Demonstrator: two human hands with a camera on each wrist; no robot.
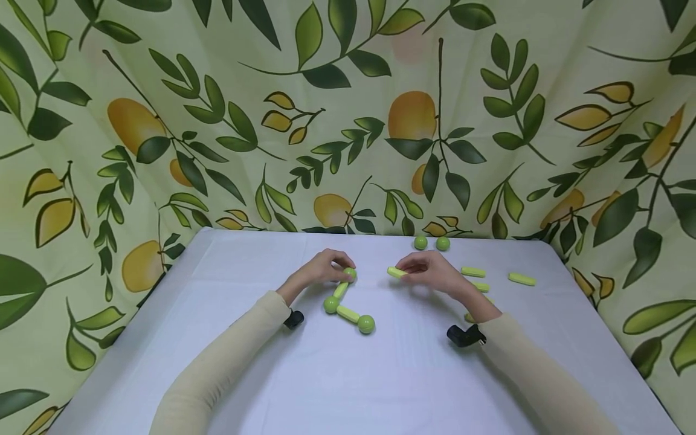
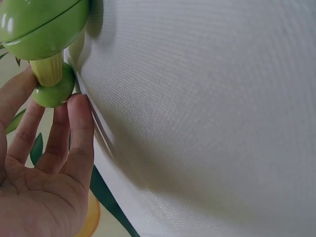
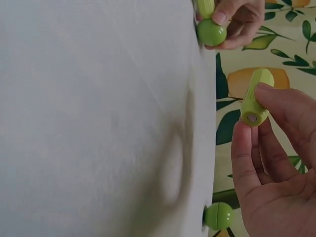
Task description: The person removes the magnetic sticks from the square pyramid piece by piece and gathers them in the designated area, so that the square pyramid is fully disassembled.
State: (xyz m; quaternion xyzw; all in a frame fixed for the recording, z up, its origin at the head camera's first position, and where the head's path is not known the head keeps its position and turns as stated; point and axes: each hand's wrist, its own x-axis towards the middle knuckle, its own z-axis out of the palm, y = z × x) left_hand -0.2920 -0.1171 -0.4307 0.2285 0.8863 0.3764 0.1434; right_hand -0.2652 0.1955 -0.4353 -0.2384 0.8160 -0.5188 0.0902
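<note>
A bent chain of glossy green balls and yellow-green rods lies on the white table. My left hand (image 1: 325, 266) pinches its far ball (image 1: 350, 275) between thumb and fingers. From there one rod (image 1: 340, 290) runs to the corner ball (image 1: 331, 304), and another rod (image 1: 348, 314) leads to the near ball (image 1: 367, 324). To the right, my right hand (image 1: 432, 270) holds a loose ribbed rod (image 1: 396, 272) by thumb and fingertips, apart from the chain. In the right wrist view this rod's end shows a small silvery disc (image 3: 252, 118).
Two loose green balls, a left one (image 1: 421, 243) and a right one (image 1: 443, 243), sit by the table's back edge. Several loose rods lie right of and behind my right hand, among them a far-right rod (image 1: 522, 279); my wrist partly covers some. A leaf-patterned curtain (image 1: 348, 151) hangs behind.
</note>
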